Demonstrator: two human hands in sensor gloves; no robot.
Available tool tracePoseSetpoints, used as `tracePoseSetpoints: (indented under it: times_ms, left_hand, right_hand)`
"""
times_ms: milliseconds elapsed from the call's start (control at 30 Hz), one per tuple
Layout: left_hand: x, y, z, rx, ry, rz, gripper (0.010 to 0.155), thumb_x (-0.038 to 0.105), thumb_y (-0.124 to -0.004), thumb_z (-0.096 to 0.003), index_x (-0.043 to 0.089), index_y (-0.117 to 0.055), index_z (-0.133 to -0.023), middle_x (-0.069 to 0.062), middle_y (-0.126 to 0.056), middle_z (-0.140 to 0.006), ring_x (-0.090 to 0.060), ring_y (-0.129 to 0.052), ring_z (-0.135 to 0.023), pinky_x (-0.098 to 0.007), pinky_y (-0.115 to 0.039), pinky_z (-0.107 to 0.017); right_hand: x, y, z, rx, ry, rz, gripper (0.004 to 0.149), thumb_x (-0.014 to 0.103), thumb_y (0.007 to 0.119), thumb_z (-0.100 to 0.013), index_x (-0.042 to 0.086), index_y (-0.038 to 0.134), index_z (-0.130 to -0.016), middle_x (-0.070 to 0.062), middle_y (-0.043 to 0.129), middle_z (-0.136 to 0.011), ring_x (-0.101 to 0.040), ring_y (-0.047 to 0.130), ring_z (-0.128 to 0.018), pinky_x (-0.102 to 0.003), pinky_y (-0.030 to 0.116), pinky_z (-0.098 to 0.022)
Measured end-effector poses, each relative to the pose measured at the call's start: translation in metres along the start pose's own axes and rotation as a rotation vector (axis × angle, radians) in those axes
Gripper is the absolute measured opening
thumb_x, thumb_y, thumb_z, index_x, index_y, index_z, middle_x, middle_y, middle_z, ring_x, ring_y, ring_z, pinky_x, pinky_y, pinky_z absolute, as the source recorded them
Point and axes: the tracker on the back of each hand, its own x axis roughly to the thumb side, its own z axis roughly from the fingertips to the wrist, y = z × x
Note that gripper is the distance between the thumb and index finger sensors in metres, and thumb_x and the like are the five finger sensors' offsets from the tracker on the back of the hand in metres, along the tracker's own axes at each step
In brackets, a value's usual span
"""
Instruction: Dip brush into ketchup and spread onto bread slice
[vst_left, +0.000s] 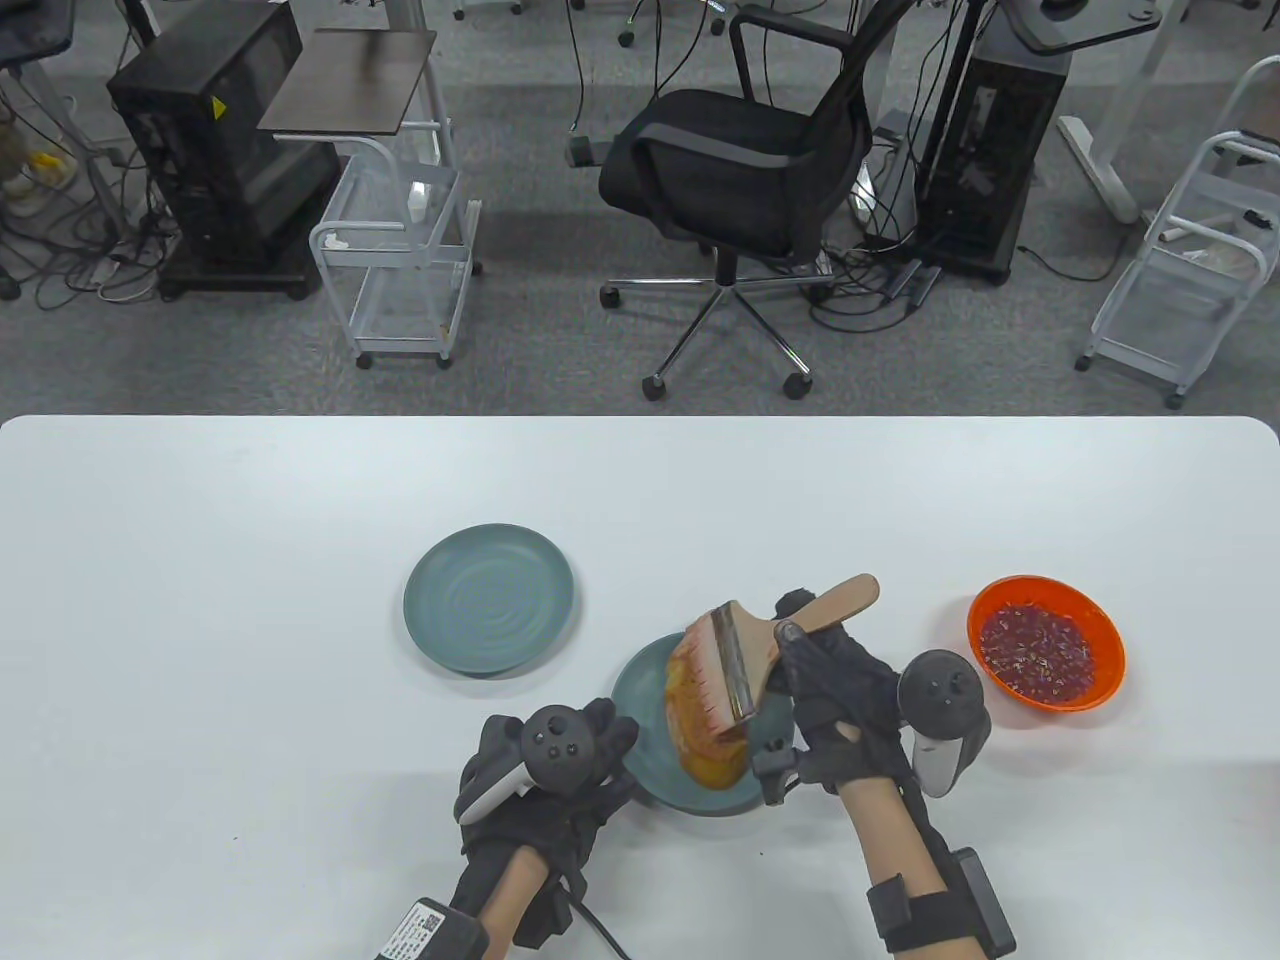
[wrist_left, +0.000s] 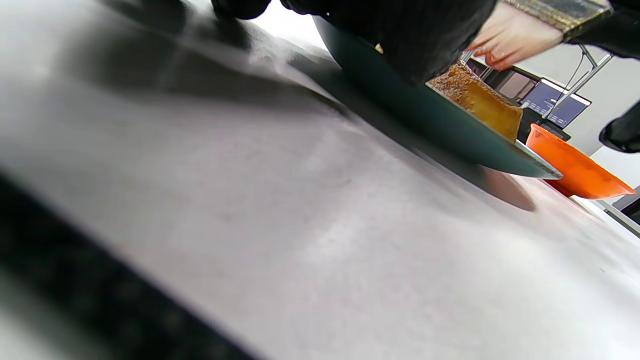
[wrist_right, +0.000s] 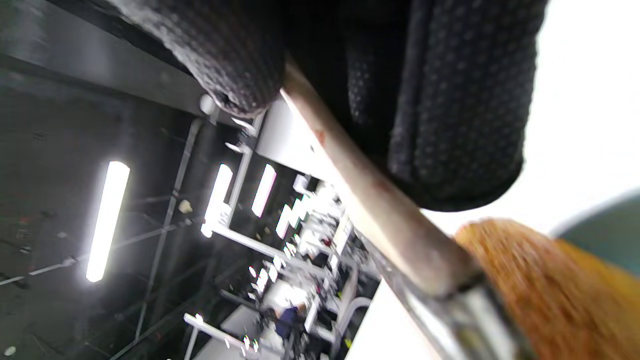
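A golden-brown bread slice (vst_left: 700, 745) (wrist_left: 481, 100) lies on a teal plate (vst_left: 640, 690) (wrist_left: 425, 117) near the table's front edge. My right hand (vst_left: 800, 628) (wrist_right: 350, 100) grips the wooden handle of a wide brush (vst_left: 745, 650) (wrist_right: 385, 215). The brush's red-tipped bristles (vst_left: 705, 685) (wrist_left: 505, 42) rest on the bread's top. My left hand (vst_left: 605, 730) sits at the plate's left rim, with fingers over the edge in the left wrist view. An orange bowl of ketchup (vst_left: 1045, 640) (wrist_left: 575, 170) stands to the right of my right hand.
A second, empty teal plate (vst_left: 490, 612) lies to the upper left of the bread plate. The white table (vst_left: 250, 600) stretches wide on both sides. Behind its far edge stand an office chair (vst_left: 735, 180) and wire carts.
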Motion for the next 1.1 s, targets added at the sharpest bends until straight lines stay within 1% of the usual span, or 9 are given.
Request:
tracePoseSetpoints:
  times_ms: [100, 267, 333, 467, 600, 733, 867, 967, 1100]
  left_hand:
    - [0.000, 0.000, 0.000, -0.001, -0.001, 0.004, 0.059, 0.044, -0.068, -0.0633, 0.027, -0.049, -0.116, -0.007, -0.031, -0.121, -0.038, -0.036, -0.111, -0.058, -0.037, -0.072]
    - [0.000, 0.000, 0.000, -0.001, -0.001, 0.003, 0.059, 0.044, -0.068, -0.0632, 0.026, -0.049, -0.116, -0.007, -0.031, -0.121, -0.038, -0.036, -0.111, -0.058, -0.037, -0.072]
    - [0.000, 0.000, 0.000, -0.002, 0.000, 0.002, 0.059, 0.044, -0.068, -0.0633, 0.026, -0.049, -0.116, -0.007, -0.031, -0.121, -0.038, -0.036, -0.111, -0.058, -0.037, -0.072]
    - [0.000, 0.000, 0.000, -0.002, 0.001, 0.001, 0.059, 0.044, -0.068, -0.0634, 0.026, -0.049, -0.116, -0.007, -0.031, -0.121, -0.038, -0.036, -0.111, -0.058, -0.037, -0.072]
    - [0.000, -0.001, 0.000, -0.001, 0.000, 0.000, 0.059, 0.044, -0.068, -0.0633, 0.026, -0.049, -0.116, -0.007, -0.031, -0.121, -0.038, -0.036, -0.111, -0.058, -0.037, -0.072]
    - [0.000, -0.001, 0.000, -0.003, 0.000, 0.002, 0.059, 0.044, -0.068, -0.0633, 0.026, -0.049, -0.116, -0.007, -0.031, -0.121, -0.038, -0.036, -0.111, -0.058, -0.037, -0.072]
    - [0.000, -0.001, 0.000, -0.003, 0.000, 0.000, 0.059, 0.044, -0.068, -0.0634, 0.026, -0.048, -0.116, -0.007, -0.031, -0.121, -0.038, -0.036, -0.111, -0.058, -0.037, -0.072]
    - [0.000, -0.001, 0.000, -0.002, 0.000, -0.001, 0.059, 0.044, -0.068, -0.0633, 0.026, -0.048, -0.116, -0.007, -0.031, -0.121, -0.038, -0.036, -0.111, -0.058, -0.037, -0.072]
    - [0.000, -0.001, -0.001, -0.003, 0.000, 0.000, 0.059, 0.044, -0.068, -0.0633, 0.026, -0.049, -0.116, -0.007, -0.031, -0.121, -0.038, -0.036, -0.111, -0.058, -0.037, -0.072]
  right_hand:
    - [0.000, -0.006, -0.001, -0.056, -0.028, 0.094, 0.050, 0.024, 0.082, -0.052, -0.003, 0.074, -0.095, -0.034, 0.083, -0.078, -0.047, 0.105, -0.054, -0.043, 0.099, -0.031]
    - [0.010, -0.029, 0.002, -0.276, -0.164, 0.219, 0.051, 0.025, 0.081, -0.052, -0.001, 0.073, -0.095, -0.033, 0.082, -0.080, -0.047, 0.104, -0.055, -0.042, 0.098, -0.032]
    - [0.010, -0.030, 0.002, -0.248, -0.175, 0.202, 0.051, 0.025, 0.081, -0.052, -0.001, 0.073, -0.095, -0.033, 0.083, -0.079, -0.045, 0.105, -0.055, -0.041, 0.099, -0.032]
    - [0.003, -0.013, -0.003, 0.006, -0.083, -0.042, 0.050, 0.024, 0.082, -0.053, -0.003, 0.074, -0.095, -0.035, 0.082, -0.079, -0.047, 0.104, -0.053, -0.043, 0.098, -0.031]
    - [0.003, -0.009, -0.004, -0.015, -0.065, 0.148, 0.050, 0.024, 0.082, -0.053, -0.003, 0.074, -0.094, -0.035, 0.083, -0.078, -0.047, 0.105, -0.052, -0.042, 0.098, -0.030]
    - [0.011, -0.018, 0.002, -0.198, -0.175, 0.190, 0.050, 0.024, 0.082, -0.052, -0.002, 0.074, -0.094, -0.034, 0.083, -0.079, -0.047, 0.105, -0.053, -0.042, 0.099, -0.031]
    - [0.015, -0.017, 0.002, -0.169, -0.181, 0.182, 0.050, 0.025, 0.082, -0.053, -0.001, 0.074, -0.095, -0.033, 0.083, -0.079, -0.046, 0.105, -0.054, -0.041, 0.100, -0.031]
    - [0.005, -0.004, 0.001, -0.034, -0.116, 0.005, 0.050, 0.024, 0.082, -0.053, -0.002, 0.073, -0.095, -0.034, 0.082, -0.080, -0.047, 0.104, -0.054, -0.043, 0.099, -0.032]
    - [-0.005, 0.003, 0.001, -0.042, -0.041, 0.009, 0.050, 0.022, 0.082, -0.053, -0.003, 0.073, -0.095, -0.036, 0.081, -0.080, -0.049, 0.103, -0.054, -0.045, 0.098, -0.032]
